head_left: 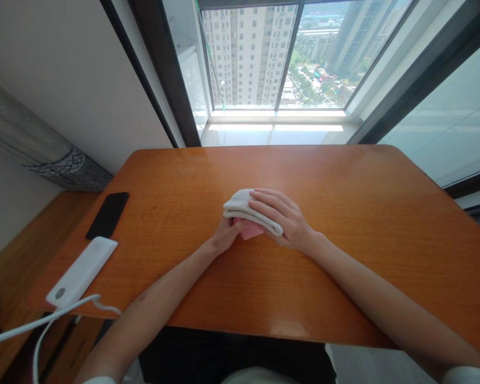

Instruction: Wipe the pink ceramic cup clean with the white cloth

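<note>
A folded white cloth (238,202) is between my two hands above the middle of the table. My right hand (288,220) lies over its right side, fingers together across the top and gripping it. Beneath the cloth, a flat pink piece (252,231) sticks out toward me; its kind cannot be made out. My left hand (225,234) is closed around the pink piece from the left, thumb against it, with its other fingers mostly hidden under the cloth.
On the wooden table (344,186), a black phone (108,215) and a white power bank-like device (82,272) lie at the left. A white cable (40,322) runs near the front left corner. A window (276,58) stands beyond the far edge, a curtain (44,138) at the left.
</note>
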A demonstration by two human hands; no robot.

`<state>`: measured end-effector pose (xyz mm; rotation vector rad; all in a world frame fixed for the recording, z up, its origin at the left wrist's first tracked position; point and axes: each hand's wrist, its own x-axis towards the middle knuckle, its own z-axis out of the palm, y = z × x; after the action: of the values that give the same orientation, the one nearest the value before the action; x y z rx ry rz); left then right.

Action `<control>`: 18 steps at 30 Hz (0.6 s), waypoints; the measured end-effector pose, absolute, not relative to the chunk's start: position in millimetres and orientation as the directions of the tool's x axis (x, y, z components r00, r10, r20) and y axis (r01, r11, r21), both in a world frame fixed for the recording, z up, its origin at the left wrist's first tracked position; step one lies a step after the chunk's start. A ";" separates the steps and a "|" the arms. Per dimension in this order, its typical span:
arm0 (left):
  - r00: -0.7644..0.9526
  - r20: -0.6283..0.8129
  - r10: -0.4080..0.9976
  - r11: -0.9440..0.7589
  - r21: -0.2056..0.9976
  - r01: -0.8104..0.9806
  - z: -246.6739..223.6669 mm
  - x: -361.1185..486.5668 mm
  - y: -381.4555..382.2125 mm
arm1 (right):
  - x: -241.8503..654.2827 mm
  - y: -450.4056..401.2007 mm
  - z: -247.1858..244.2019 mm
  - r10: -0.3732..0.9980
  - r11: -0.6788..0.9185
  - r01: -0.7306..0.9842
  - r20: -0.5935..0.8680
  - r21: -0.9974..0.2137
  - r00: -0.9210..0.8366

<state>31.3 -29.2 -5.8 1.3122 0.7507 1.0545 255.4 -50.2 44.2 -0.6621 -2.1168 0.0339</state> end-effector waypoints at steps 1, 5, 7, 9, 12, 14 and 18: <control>0.366 0.124 0.922 -0.060 0.981 -0.182 -5.9 31.8 -28.5 | 255.8 -50.4 40.3 0.437 0.861 0.462 0.774 -0.213 -0.459; 0.336 0.105 0.936 -0.053 0.986 -0.159 -6.3 35.5 -25.6 | 257.3 -50.5 27.2 0.359 0.829 0.556 0.810 -0.049 -0.463; 0.311 0.091 0.946 -0.055 0.991 -0.123 -5.9 36.7 -25.4 | 257.7 -50.6 24.4 0.346 0.805 0.593 0.823 -0.015 -0.450; 0.291 0.096 0.952 -0.073 0.994 -0.086 -4.5 36.8 -26.3 | 257.9 -51.2 24.6 0.335 0.793 0.610 0.834 0.003 -0.439; 0.296 0.129 0.946 -0.122 0.992 -0.042 -0.7 35.3 -28.4 | 257.9 -52.7 28.9 0.339 0.789 0.614 0.822 0.016 -0.457; 0.312 0.149 0.938 -0.153 0.988 -0.010 2.5 34.3 -29.4 | 257.7 -53.7 32.0 0.361 0.785 0.619 0.804 0.012 -0.473; 0.325 0.161 0.932 -0.182 0.983 0.036 8.2 34.2 -30.2 | 257.8 -52.8 33.1 0.389 0.770 0.638 0.780 0.017 -0.490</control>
<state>34.2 -30.2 8.2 1.5206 0.9203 1.0518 257.8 -52.8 33.1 -0.7627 -2.1435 -0.3885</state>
